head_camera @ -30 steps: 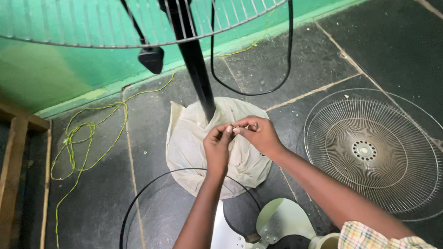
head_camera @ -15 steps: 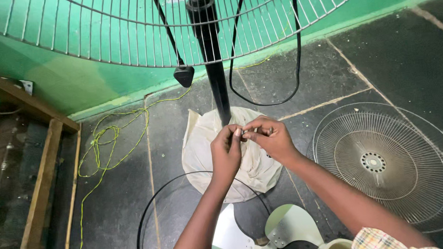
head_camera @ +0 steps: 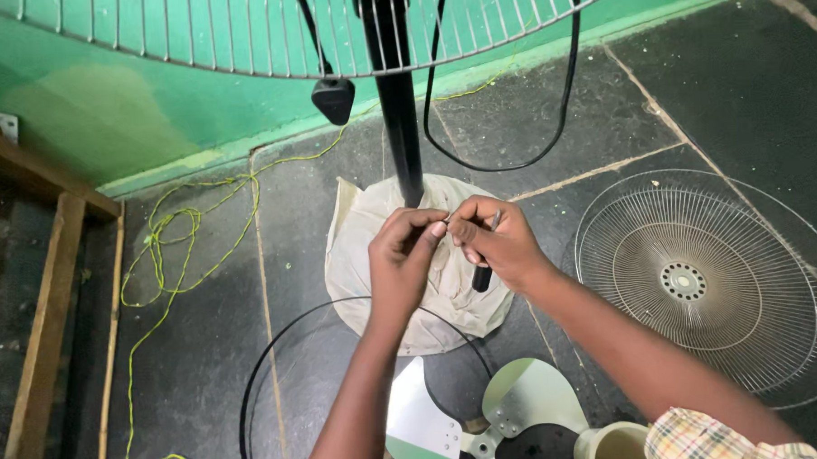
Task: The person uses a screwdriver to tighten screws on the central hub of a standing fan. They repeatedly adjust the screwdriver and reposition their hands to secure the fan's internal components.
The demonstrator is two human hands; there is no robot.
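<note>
My left hand (head_camera: 408, 257) and my right hand (head_camera: 500, 244) meet fingertip to fingertip above the base of a standing fan. The left pinches something too small to make out. The right holds a screwdriver (head_camera: 482, 278), its black handle hanging below the palm and its metal shaft poking up between the fingers. Just behind the hands rises the black fan pole (head_camera: 397, 103). The fan's round base is wrapped in a cream cover (head_camera: 354, 231). The wire rear guard (head_camera: 239, 36) spreads across the top of the view.
A loose wire grille (head_camera: 700, 283) lies on the dark floor at right. Silver fan blades (head_camera: 523, 397) and a black ring (head_camera: 251, 389) lie near me. A yellow-green cord (head_camera: 164, 238), black cable (head_camera: 563, 115), plug (head_camera: 333, 98) and wooden frame (head_camera: 45, 333) are around.
The view has shifted, so the pole and base sit further right in the frame. My hands stay together in front of the pole, fingers working slightly.
</note>
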